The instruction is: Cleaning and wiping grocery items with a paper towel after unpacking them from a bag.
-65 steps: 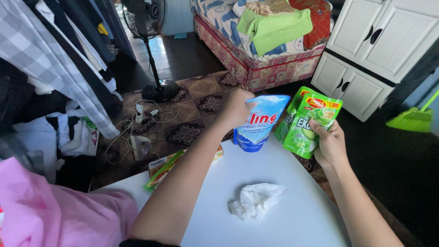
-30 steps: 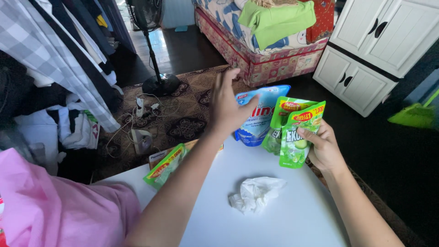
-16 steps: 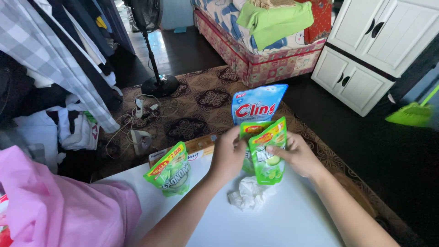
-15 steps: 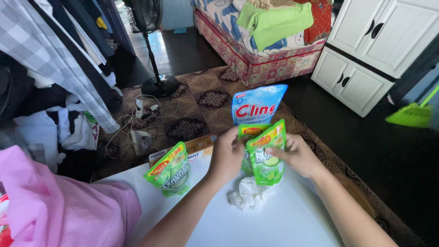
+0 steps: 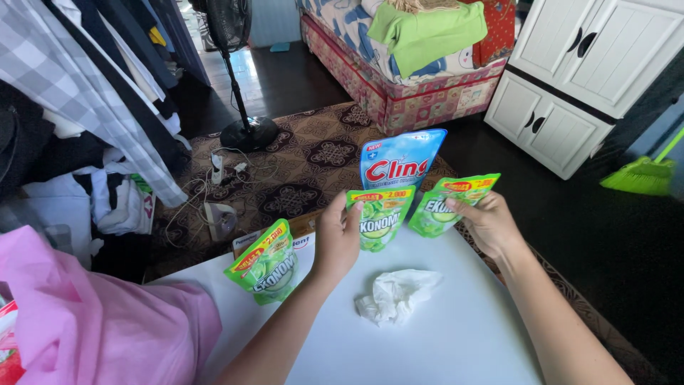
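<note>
Your left hand (image 5: 336,239) grips one green pouch (image 5: 377,214) by its side, and your right hand (image 5: 488,224) pinches another green pouch (image 5: 445,203) by its edge; both are upright above the worktop's (image 5: 442,342) far edge, apart, so both fronts show.

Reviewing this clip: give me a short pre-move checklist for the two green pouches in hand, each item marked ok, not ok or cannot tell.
1. Left hand has a grip on its green pouch: ok.
2. Right hand has a grip on the second green pouch: ok.
3. The two held pouches are apart, not overlapping: ok.
4. Blue pouch stands upright at the far edge of the white table: ok.
5. Third green pouch stands on the table, untouched: ok.
6. Crumpled white tissue lies just below the held pouches: not ok.
</note>
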